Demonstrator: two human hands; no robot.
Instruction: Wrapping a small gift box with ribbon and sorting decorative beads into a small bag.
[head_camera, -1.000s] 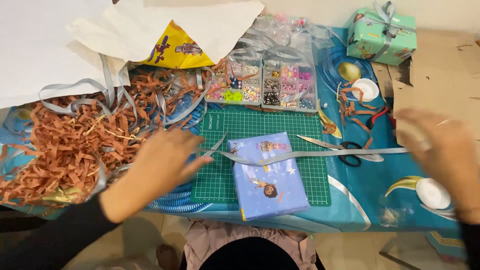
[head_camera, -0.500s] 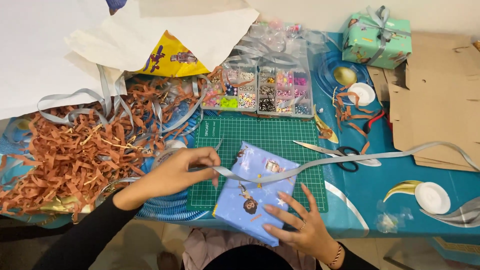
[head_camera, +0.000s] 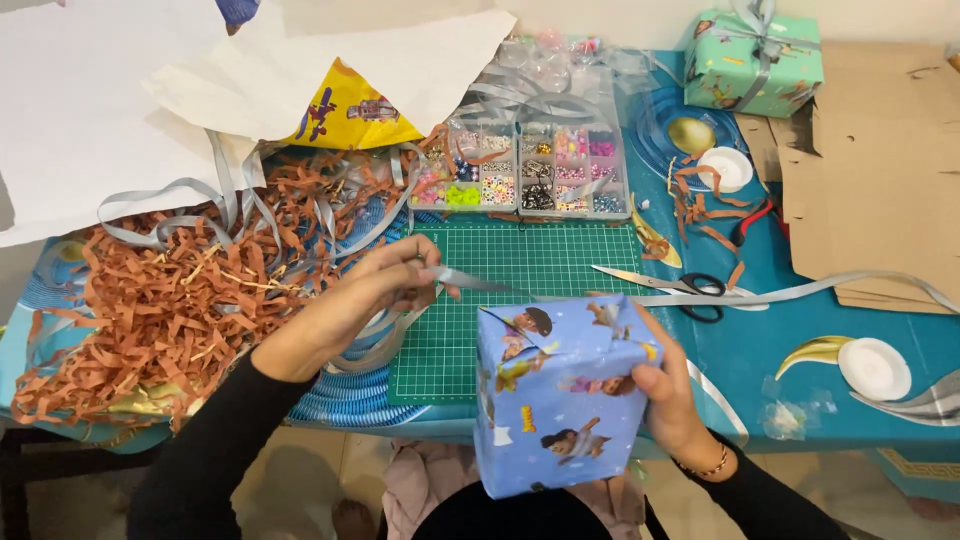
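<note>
Head view — green cutting mat on cluttered blue table.

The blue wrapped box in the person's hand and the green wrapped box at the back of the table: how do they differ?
The blue wrapped box is lifted off the table in the right hand; the green wrapped box rests at the far right corner. The green one is already tied with silver ribbon; the blue one is untied, while the left hand holds a loose silver ribbon beside it. Both wear cartoon-print paper.
</note>
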